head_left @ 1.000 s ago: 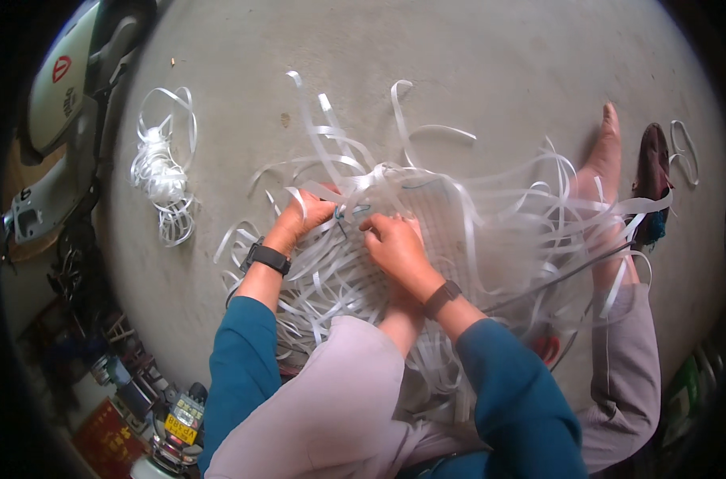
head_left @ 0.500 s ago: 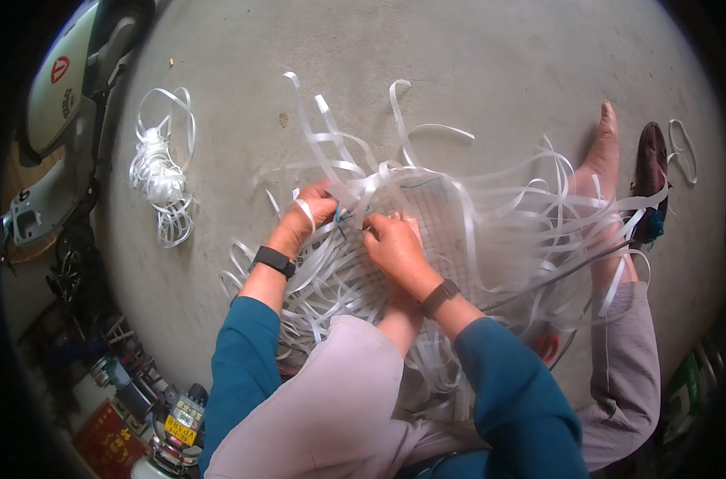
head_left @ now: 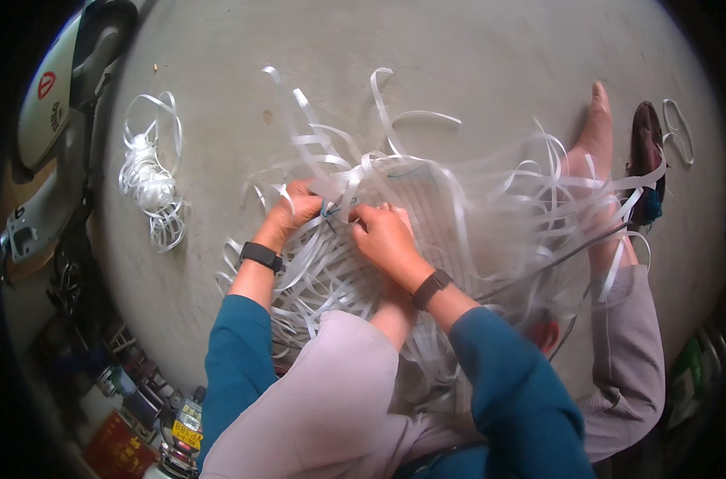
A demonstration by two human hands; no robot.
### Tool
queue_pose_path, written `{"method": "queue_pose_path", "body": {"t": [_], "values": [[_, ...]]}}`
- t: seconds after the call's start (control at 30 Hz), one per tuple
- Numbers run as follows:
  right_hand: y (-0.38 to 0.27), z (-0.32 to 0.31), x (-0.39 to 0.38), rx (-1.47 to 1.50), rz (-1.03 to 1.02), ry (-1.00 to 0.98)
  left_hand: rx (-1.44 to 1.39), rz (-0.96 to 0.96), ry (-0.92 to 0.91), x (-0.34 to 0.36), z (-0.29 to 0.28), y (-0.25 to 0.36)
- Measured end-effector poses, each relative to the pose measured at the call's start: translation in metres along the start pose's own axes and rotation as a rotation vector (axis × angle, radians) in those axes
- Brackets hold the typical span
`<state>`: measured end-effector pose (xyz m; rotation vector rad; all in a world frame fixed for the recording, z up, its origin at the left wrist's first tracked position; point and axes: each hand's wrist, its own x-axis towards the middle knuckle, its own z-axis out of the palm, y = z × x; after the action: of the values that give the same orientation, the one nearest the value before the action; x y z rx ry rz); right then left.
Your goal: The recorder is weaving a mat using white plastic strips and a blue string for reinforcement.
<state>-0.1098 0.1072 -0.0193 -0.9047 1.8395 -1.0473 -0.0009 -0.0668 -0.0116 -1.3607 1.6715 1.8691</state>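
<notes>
Past the bent left knee, white woven panel [head_left: 428, 209] lies low over the concrete floor [head_left: 474, 56], loose white strips fanning out all around it. Left hand [head_left: 301, 206] at the panel's upper-left corner, thumb and fingers closed on a white strip [head_left: 328, 187]. Right hand [head_left: 383, 233] just beside it, fingers curled, tips at the same strip; can't tell if they pinch it. Blue strand [head_left: 331, 210] between the two hands.

Change vs half a second ago: whole view shifts a bit left and up, so probably head motion. Hands sit about the same relative to the panel. My read: work stays at that one corner, no visible gain.

Markings: red emblem plus dark lettering on the pale vehicle shell [head_left: 50, 112] at left; yellow plate [head_left: 187, 433] with characters, lower left; red board [head_left: 117, 445] beside it, marks too blurred. No writing visible on strips or panel.
</notes>
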Motion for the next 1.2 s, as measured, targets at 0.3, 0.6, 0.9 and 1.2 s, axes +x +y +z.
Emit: {"method": "queue_pose_path", "body": {"t": [0.3,0.6,0.9,1.2], "values": [[0.009,0.011,0.002,0.038,0.043,0.045,0.229,0.027,0.037,-0.006,0.002,0.011],[0.007,0.009,0.003,0.013,0.088,0.044,0.243,0.015,0.128,0.001,0.009,0.001],[0.004,0.006,0.002,0.07,0.11,0.025,0.08,0.039,0.161,0.004,0.0,-0.018],[0.004,0.004,0.003,0.035,0.116,-0.012,-0.567,0.116,0.187,-0.001,-0.009,-0.025]]}}
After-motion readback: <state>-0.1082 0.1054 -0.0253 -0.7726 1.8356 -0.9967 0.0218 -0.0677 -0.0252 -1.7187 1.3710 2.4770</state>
